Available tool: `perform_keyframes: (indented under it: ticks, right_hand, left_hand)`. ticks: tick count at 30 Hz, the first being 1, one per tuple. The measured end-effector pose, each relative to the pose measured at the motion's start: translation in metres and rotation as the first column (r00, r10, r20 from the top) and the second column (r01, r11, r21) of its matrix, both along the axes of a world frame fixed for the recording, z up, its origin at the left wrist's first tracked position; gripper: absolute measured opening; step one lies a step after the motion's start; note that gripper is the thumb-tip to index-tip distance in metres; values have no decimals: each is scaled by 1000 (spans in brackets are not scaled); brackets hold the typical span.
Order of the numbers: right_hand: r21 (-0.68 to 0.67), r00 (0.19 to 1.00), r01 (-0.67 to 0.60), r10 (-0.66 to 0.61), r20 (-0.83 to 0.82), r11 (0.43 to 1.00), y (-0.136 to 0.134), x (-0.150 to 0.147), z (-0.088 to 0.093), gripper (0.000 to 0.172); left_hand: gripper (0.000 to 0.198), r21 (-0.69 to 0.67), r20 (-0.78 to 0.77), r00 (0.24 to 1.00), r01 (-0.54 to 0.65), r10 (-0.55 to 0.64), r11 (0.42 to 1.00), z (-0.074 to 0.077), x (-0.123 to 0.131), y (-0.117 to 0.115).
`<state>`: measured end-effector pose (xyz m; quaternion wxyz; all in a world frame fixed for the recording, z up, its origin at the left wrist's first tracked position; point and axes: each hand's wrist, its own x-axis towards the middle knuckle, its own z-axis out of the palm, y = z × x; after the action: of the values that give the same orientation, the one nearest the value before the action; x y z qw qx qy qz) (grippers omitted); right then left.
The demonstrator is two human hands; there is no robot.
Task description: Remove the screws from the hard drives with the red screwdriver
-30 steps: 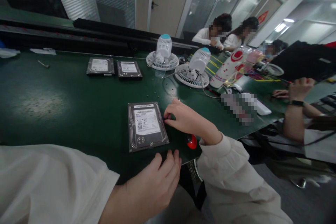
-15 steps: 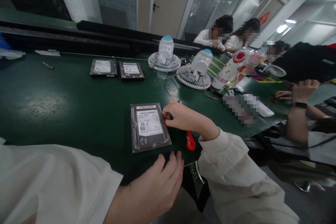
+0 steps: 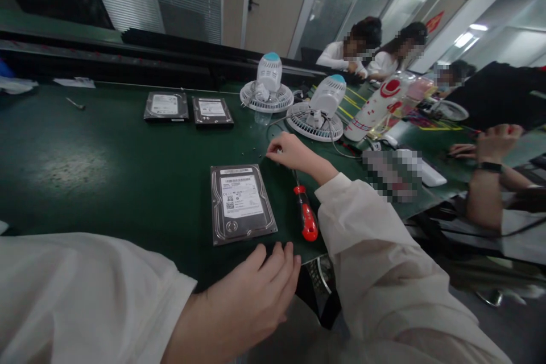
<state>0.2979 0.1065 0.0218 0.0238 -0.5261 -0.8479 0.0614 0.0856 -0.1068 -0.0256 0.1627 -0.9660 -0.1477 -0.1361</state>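
Observation:
A hard disk drive (image 3: 242, 199) lies flat, label up, on the green table before me. My left hand (image 3: 256, 290) rests near the table's front edge, just below the drive, palm down with loosely curved fingers apart and nothing in them. Beyond the drive's far right corner, my right hand (image 3: 294, 153) reaches low over the table, thumb and fingertips pinched together. What they may hold is too small to tell. Tiny screws (image 3: 251, 154) lie just left of those fingertips. A red and black screwdriver (image 3: 306, 213) lies right of the drive, its shaft partly under my right wrist.
Two more drives (image 3: 166, 106) (image 3: 212, 111) lie farther back. White fans (image 3: 267, 96) (image 3: 314, 122) stand face down behind my right hand, with a cable trailing right. A white and red bottle (image 3: 373, 111) leans nearby. A co-worker's arm (image 3: 490, 165) is at the right.
My right hand has moved away from the drive's right edge, up toward the small screws, uncovering more of the screwdriver. My left hand has barely moved.

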Motion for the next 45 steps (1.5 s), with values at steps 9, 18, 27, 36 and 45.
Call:
perform_keyframes:
  ticks: [9, 18, 27, 36, 45]
  right_hand:
    - [158, 988, -118, 131, -75, 980, -106, 46, 15, 29]
    - [196, 972, -232, 218, 91, 953, -179, 45, -5, 45]
    - [321, 979, -204, 200, 45, 925, -169, 55, -8, 40]
    - [455, 984, -67, 135, -119, 888, -176, 66, -15, 38]
    - [565, 924, 15, 204, -324, 825, -181, 65, -6, 38]
  left_hand:
    - [27, 31, 91, 980, -182, 179, 983, 48, -11, 6]
    - [26, 60, -32, 874, -483, 486, 873, 70, -13, 11]
    - [30, -92, -354, 638, -751, 684, 654, 79, -29, 22]
    - [24, -240, -485, 605, -786, 632, 569, 93, -24, 40]
    - [34, -221, -446, 669, -726, 594, 651, 81, -35, 51]
